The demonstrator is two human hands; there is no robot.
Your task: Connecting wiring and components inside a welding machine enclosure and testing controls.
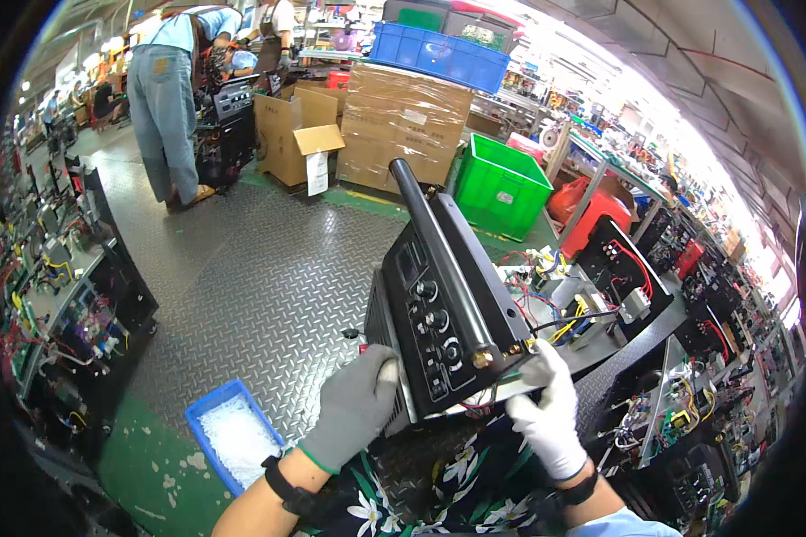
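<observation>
Left grip point(354, 407), grey-gloved, curls at the near edge of our black unit point(484, 277), mid-frame; its fingers are partly hidden, so whether it clamps we can't tell. Over on the other side our right grip point(551, 407), in white, has its fingertips near the bar's brass-coloured end point(482, 360), and we can't make out anything pinched there.

So how far are we? Knobs point(437, 319) sit on the front panel point(421, 345), a dark bar point(439, 255) runs along it: that much looks done. Wires point(566, 333) lie bare right of centre, no cover over them, so we'd judge the unit only part-built.

Around us: a blue tray point(213, 398) of white bits, lower left; a green crate point(501, 201) and wrapped cartons point(403, 125) at the top; a co-worker point(166, 89) bending, upper left. What's in the way? Those loose wires close by our right side, and more open units point(690, 403) crowding the frame's right.
</observation>
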